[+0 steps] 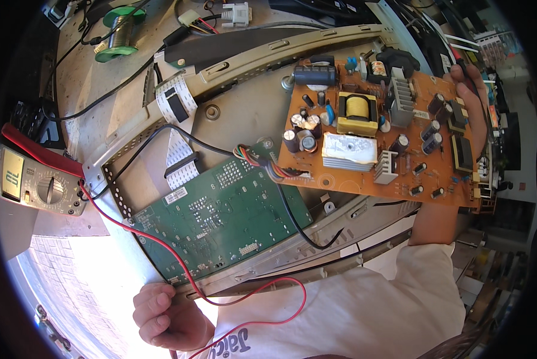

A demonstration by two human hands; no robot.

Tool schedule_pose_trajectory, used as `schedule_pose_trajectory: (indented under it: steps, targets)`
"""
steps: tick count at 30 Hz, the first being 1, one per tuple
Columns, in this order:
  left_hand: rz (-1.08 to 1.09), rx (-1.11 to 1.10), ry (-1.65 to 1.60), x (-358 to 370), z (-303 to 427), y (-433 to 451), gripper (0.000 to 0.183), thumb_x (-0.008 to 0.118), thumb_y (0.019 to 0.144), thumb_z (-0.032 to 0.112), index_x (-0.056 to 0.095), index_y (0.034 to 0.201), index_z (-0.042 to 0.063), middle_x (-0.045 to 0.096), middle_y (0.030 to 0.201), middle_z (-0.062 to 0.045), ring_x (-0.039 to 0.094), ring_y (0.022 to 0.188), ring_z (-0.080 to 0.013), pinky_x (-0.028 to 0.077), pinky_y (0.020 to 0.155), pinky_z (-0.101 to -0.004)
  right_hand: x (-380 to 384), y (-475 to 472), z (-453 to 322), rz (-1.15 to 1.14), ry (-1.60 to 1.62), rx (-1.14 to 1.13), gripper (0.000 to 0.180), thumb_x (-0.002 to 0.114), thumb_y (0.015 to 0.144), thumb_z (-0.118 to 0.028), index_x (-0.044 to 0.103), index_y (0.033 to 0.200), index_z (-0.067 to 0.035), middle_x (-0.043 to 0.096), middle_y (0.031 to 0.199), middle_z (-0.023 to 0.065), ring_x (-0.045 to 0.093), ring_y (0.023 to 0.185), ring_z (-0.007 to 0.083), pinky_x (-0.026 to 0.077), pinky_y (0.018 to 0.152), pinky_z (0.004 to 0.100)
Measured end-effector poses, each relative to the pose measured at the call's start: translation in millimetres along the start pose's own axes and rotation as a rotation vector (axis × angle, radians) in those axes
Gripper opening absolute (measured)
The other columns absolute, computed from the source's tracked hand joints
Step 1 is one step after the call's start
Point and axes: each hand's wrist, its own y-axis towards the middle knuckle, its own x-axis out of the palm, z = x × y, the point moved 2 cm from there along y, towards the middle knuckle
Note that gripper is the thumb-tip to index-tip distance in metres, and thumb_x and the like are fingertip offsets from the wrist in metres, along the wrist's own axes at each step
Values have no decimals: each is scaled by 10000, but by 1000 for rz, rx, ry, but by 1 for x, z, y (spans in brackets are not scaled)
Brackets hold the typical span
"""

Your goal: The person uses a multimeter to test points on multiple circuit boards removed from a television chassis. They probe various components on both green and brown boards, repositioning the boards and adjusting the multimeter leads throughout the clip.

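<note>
My right hand (468,87) is at the far edge of an orange-brown power supply board (304,121), holding it tilted up. My forearm passes behind the board. A thin black cable and a red-and-black piece, perhaps a test probe, lie against those fingers. The board carries a yellow-wound transformer (357,110), heatsinks and several capacitors. A bundle of coloured wires (255,157) joins it towards a green circuit board (205,220) in the metal chassis (259,101). My left hand (170,316) is curled at the chassis's near left corner; what lies inside its fingers is hidden. A red test lead (179,258) runs past it.
A digital multimeter (48,184) with a red-edged holster leans at the left. A solder spool (120,33) stands behind, near a white connector (236,15). A flat ribbon cable (182,159) crosses the chassis. The black lead (291,215) loops over the green board.
</note>
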Motion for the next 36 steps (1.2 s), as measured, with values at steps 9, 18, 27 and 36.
schedule_pose_trajectory:
  steps: [9,18,27,36]
  targets:
    - [-24,30,-19,-1,-1,0,444,234,1077,321,599,1162,82,641,1093,-170,609,918,-301,524,819,-412,-9,-14,-8,-40,-70,38,439,572,946,-126,476,1354,4,649,1135,92,663,1063,198,602,859,336]
    - [-35,34,-25,-1,-5,0,439,234,1080,317,594,1180,86,631,1087,-160,602,925,-300,530,827,-412,-7,-23,-29,-53,42,97,352,580,909,-16,545,1257,21,644,1103,121,646,1013,180,533,911,295]
    - [-61,28,-17,-4,-6,-1,423,247,1084,311,587,1186,82,627,1096,-159,601,948,-304,530,853,-424,-7,24,-13,-322,169,28,308,590,917,-3,598,1224,5,673,1104,118,645,1028,194,530,905,304]
    - [-4,43,39,-7,-4,-11,377,272,1078,329,554,1071,81,618,1049,-148,603,904,-290,539,787,-403,-18,71,28,-288,48,94,295,601,921,-25,614,1215,-1,685,1094,96,639,1054,183,495,947,296]
